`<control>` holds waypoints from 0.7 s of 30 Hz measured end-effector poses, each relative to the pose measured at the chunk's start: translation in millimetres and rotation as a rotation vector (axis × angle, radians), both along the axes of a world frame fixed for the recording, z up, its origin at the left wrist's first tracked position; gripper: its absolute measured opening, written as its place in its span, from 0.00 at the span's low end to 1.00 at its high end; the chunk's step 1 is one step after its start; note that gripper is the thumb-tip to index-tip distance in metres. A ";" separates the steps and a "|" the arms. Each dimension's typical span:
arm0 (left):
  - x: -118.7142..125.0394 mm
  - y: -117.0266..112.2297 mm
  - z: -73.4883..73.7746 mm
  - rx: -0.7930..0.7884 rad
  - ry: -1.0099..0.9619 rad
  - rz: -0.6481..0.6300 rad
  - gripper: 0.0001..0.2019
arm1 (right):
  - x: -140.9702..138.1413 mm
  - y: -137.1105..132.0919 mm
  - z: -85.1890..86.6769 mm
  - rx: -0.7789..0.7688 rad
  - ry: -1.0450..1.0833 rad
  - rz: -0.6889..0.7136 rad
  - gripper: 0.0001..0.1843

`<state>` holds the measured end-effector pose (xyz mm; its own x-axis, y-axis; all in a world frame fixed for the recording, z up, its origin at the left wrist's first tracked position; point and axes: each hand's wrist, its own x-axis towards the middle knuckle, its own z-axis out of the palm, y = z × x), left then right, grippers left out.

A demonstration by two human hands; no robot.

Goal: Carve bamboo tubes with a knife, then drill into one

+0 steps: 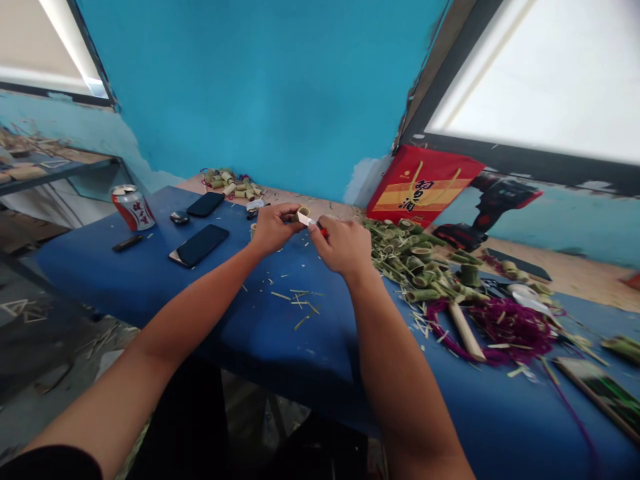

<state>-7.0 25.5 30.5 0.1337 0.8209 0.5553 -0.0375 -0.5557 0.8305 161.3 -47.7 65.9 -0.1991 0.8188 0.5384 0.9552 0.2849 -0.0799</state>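
Note:
My left hand (274,227) is closed round a small bamboo ring (303,213), holding it above the blue table (150,280). My right hand (341,245) grips a knife with a red handle (324,231). The knife's pale blade (304,219) rests against the ring. Both hands meet near the table's middle. Thin bamboo shavings (300,303) lie on the cloth just in front of them.
A heap of green bamboo rings (415,260) lies right of my hands, with purple thread (505,327) and a stick (465,330) beyond. Two phones (200,245) (205,204), a drink can (133,207), a red box (425,187) and a drill (487,207) stand around.

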 end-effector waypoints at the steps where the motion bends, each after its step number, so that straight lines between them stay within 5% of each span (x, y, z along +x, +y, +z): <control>1: -0.4 0.0 0.4 -0.007 0.001 -0.019 0.14 | 2.8 1.4 0.0 0.010 -0.009 -0.002 0.26; 7: -8.7 -5.0 9.4 -0.053 0.032 -0.195 0.17 | 59.8 17.3 2.4 -0.037 0.136 -0.302 0.25; 10: -8.1 -7.2 9.6 -0.145 0.045 -0.253 0.20 | 76.9 18.8 4.3 0.018 0.267 -0.287 0.27; 15: -1.2 -4.3 2.0 -0.215 -0.064 -0.285 0.25 | 39.2 8.4 1.9 -0.033 0.166 0.039 0.25; 21: 1.2 -0.7 -1.5 -0.195 -0.079 -0.272 0.24 | 12.2 2.4 -1.4 -0.042 0.091 0.037 0.25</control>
<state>-5.8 24.8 29.0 0.3248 0.8530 0.4085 -0.2309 -0.3474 0.9089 173.5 -45.3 64.5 -0.1814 0.8343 0.5206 0.9326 0.3140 -0.1783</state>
